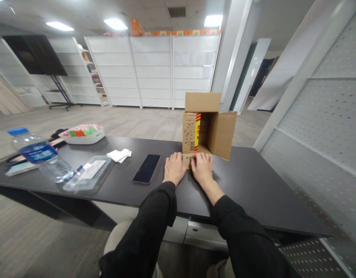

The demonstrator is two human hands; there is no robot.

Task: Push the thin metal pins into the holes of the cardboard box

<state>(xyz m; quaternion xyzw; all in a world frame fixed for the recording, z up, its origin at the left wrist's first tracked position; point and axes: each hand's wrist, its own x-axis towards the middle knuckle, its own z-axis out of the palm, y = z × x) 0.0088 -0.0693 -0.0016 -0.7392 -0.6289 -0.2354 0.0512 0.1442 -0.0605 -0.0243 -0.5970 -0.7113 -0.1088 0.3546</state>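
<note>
An open cardboard box with yellow-and-red tape stands on the dark table, its opening facing me and its flaps spread. The front flap points down toward me and has small dark holes in it. At the flap's left edge, my left hand has its fingers curled over the cardboard. My right hand is closed against the same flap, fingertips bent together; whatever small thing they may pinch is hidden. Between the hands, a thin dark stick-like piece shows just below the flap.
Left of my hands lie a smartphone, folded white tissues and a clear plastic case. A water bottle and a white basket with colourful packets are farther left. A perforated panel rises on the right.
</note>
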